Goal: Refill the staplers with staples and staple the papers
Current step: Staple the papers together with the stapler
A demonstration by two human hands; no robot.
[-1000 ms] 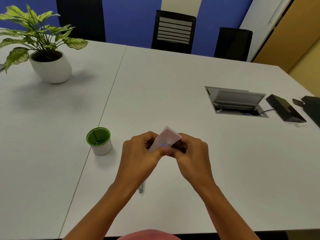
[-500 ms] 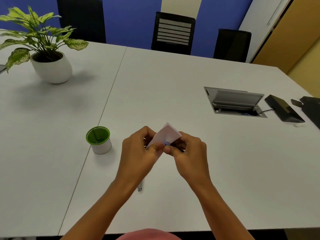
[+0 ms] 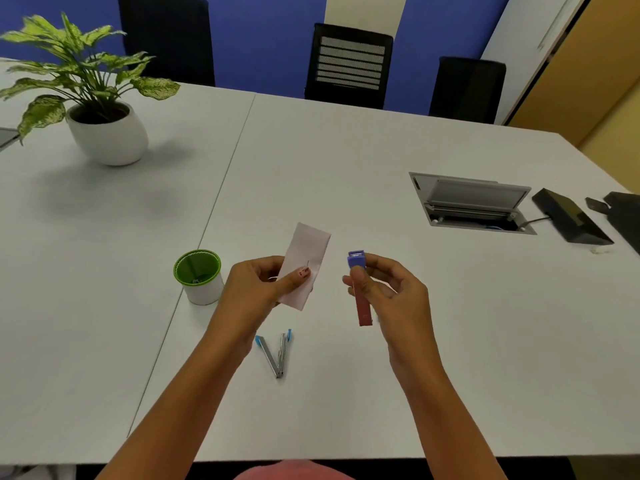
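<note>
Showing a thin metal staple (image 3: 308,265) already set across a folded pale pink paper slip (image 3: 309,242). Pinching that slip between thumb and fingers of the left hand (image 3: 256,292), tilted, raised above the white tabletop (image 3: 346,150) and clear of it. Gripping a small stapler with a purple head and dull red body (image 3: 360,292) in the curled fingers of the right hand (image 3: 394,296), head uppermost and body hanging down, near the slip but not touching it. Holding the two hands apart, each closed on its own item.

Leaving a second stapler of bare metal with blue tips (image 3: 277,353) flat on the table below the hands, hinged open in a V; impossible to tell whether staples sit in its channel. Flanked on the left by a white cup with a scalloped green rim (image 3: 199,277), contents too small to identify.

Judged as the close of one stapling step: slip fastened, purple stapler drawn clear of it. Probably still to do: loading the open blue-tipped stapler.

Calling next, in all likelihood, for setting down both slip and purple stapler to free the fingers, then finding a strip of staples, none plainly visible. Requiring afterwards a steadying grip on the open stapler with one hand, careful seating of the strip in the narrow channel with the other, and closing of the arm without jamming.
</note>
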